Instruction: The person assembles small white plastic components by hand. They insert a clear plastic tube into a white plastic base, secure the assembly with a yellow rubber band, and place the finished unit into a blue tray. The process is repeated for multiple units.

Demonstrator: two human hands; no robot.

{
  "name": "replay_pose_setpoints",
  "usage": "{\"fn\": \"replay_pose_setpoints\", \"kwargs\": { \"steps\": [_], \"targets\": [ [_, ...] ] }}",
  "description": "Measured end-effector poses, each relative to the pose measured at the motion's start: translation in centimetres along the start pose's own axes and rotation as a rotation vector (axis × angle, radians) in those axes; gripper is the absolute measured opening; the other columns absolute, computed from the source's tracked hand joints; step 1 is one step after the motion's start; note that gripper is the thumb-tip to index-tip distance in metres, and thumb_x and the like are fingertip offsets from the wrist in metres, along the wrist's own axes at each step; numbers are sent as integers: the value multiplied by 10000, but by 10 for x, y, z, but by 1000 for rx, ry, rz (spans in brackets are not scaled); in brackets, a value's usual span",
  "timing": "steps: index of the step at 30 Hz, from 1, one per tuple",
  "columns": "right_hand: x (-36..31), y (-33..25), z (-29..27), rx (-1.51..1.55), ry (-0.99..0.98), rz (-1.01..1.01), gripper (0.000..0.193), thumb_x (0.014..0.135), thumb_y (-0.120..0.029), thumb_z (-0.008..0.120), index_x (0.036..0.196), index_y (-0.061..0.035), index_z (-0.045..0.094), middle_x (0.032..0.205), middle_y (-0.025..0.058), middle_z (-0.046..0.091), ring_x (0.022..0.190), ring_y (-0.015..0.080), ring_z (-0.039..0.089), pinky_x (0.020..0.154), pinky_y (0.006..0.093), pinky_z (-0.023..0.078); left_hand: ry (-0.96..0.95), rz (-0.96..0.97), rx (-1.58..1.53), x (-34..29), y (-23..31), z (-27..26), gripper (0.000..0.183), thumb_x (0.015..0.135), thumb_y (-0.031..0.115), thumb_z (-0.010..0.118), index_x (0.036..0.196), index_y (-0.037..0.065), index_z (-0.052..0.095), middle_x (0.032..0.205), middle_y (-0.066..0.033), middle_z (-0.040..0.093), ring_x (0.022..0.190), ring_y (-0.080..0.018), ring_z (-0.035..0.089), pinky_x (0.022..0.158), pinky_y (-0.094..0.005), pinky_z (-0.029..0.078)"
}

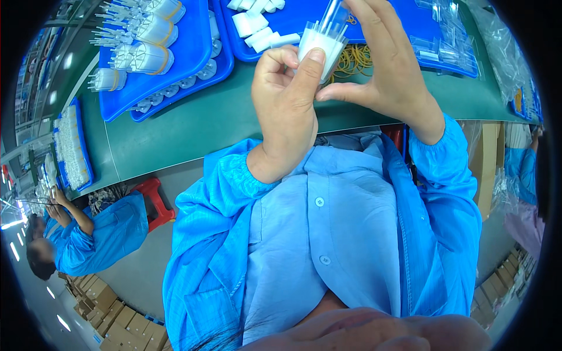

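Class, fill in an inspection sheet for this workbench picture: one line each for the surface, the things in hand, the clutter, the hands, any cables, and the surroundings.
Surface: green bench top, largely covered by trays.
Things in hand: white cup-shaped bundle with clear tubes sticking up, held above the bench.
Clutter: blue trays with banded white bundles; loose white pieces; yellow rubber bands; clear bags.
Hands: left hand pinches the bundle with thumb on its front; right hand grips it from the other side.
Cables: nothing seen.
Surroundings: a co-worker in a blue coat at the left, a red stool, cardboard boxes on the floor.
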State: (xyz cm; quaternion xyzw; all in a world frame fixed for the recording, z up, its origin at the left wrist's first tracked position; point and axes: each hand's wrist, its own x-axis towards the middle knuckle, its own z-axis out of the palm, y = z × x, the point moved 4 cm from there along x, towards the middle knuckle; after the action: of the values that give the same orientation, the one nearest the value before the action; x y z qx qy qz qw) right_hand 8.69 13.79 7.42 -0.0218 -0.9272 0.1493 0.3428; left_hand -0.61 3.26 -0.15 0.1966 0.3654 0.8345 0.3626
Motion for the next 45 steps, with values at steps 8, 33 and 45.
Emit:
{"fn": "replay_pose_setpoints", "kwargs": {
  "steps": [8,33,45],
  "targets": [
    [7,-2,9,-43,-76,-8,944,614,-361,856,1307,75,385,1213,244,448,1120,394,470,970,420,396,9,-86,-52,-1,-1,-2,118,927,79,586,877,43,485,975,-134,622,894,-207,633,813,-389,527],
    [8,9,10,-68,23,-197,824,610,-229,847,1281,24,441,1231,207,478,1151,394,475,975,454,388,-31,-145,-148,1,5,3,139,903,42,583,987,19,475,1007,-174,621,884,-213,643,749,-318,530],
    [10,1,3,55,-74,0,841,599,-246,864,1275,20,441,1233,193,486,1191,399,461,995,463,374,-80,-123,-107,-2,4,1,157,925,85,566,1041,36,472,941,-97,586,778,-108,542,670,-256,446]
  ]
}}
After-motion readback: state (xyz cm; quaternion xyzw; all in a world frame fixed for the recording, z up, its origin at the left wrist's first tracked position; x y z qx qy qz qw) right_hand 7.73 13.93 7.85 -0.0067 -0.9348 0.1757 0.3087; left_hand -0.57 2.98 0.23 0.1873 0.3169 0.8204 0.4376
